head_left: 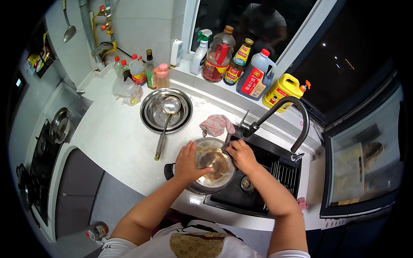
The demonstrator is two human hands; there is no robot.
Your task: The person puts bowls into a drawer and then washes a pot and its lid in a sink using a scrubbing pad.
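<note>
Fingers of my left hand clamp the greasy round steel pan at the black sink's edge; my right hand pinches its far rim. Grease could let it slip.

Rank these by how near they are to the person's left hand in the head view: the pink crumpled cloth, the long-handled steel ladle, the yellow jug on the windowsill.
From the left hand:
1. The long-handled steel ladle, just up and to its left on the counter.
2. The pink crumpled cloth, up and to its right, a little farther off.
3. The yellow jug on the windowsill, far to the upper right.
</note>
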